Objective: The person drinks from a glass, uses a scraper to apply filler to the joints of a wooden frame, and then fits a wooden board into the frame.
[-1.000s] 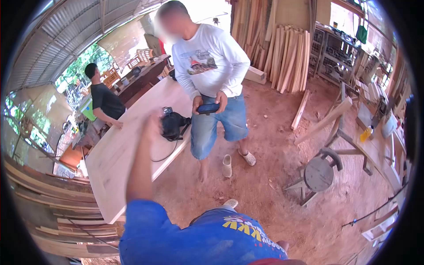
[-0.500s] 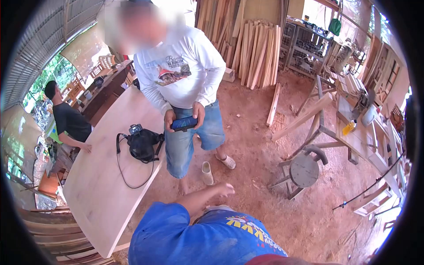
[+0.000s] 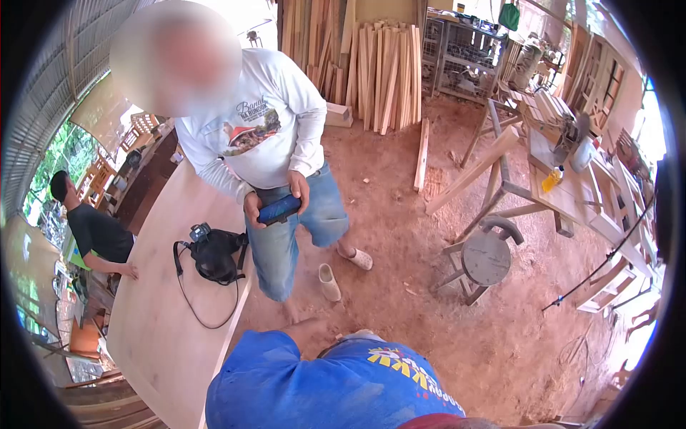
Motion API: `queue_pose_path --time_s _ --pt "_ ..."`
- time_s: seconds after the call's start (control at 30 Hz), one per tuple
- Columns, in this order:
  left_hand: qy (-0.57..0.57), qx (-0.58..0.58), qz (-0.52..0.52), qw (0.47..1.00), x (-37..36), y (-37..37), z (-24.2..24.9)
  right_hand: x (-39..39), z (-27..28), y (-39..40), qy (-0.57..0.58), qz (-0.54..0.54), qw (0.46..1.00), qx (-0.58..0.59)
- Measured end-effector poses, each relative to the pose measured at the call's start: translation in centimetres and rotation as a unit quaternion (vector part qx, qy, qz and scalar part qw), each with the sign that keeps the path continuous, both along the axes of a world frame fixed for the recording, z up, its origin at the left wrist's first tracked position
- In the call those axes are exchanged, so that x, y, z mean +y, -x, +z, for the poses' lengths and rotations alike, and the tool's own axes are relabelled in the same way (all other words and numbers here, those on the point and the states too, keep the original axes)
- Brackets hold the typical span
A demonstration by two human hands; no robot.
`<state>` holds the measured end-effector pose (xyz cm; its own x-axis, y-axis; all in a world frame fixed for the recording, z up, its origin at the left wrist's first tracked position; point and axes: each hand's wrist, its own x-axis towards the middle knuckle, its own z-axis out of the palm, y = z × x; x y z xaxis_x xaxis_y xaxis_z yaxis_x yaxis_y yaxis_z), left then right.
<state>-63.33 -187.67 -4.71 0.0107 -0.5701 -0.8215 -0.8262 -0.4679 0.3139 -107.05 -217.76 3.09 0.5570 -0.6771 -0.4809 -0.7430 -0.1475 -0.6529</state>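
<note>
- Head view, the wearer: the left forearm (image 3: 304, 327) comes out of a blue sleeve (image 3: 264, 352) beside the near part of the bench (image 3: 153, 336). The left hand is hidden past the shirt, and the right hand is out of sight, so whether either is released, clenched or grasping something cannot be told.
- Head view, the bench: a black bag (image 3: 214, 259) with straps lies near its right edge, a small device (image 3: 201, 231) at its far side. A thin cable (image 3: 187, 304) loops over the wood.
- Head view, other people: a person in a white shirt (image 3: 268, 100) stands at the bench, gripping a phone (image 3: 279, 209) with both hands. A person in a dark shirt (image 3: 100, 232) touches the bench's left edge.
- Head view, the surroundings: a loose pale shoe (image 3: 329, 283) stands on the reddish floor (image 3: 407, 329). A round stool (image 3: 486, 259) is at right, and a yellow bottle (image 3: 552, 179) rests on a second bench (image 3: 568, 199). Long wooden strips (image 3: 386, 79) lean upright behind.
</note>
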Motion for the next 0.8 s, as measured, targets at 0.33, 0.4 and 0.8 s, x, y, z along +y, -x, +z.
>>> queue_pose_path --time_s 0.33,0.4,0.8 --pt "0.128 -0.043 0.224 0.965 -17.1 5.5 5.5 -2.2 -8.8 17.5 0.145 -0.011 0.987 0.061" --pt "0.132 -0.081 0.242 0.958 -19.4 8.3 7.4 -3.7 -7.5 20.9 0.219 -0.066 0.973 0.042" --pt "0.099 0.005 -0.056 0.994 -27.0 38.9 9.5 -5.5 -5.4 45.1 -0.129 -0.170 0.976 0.034"
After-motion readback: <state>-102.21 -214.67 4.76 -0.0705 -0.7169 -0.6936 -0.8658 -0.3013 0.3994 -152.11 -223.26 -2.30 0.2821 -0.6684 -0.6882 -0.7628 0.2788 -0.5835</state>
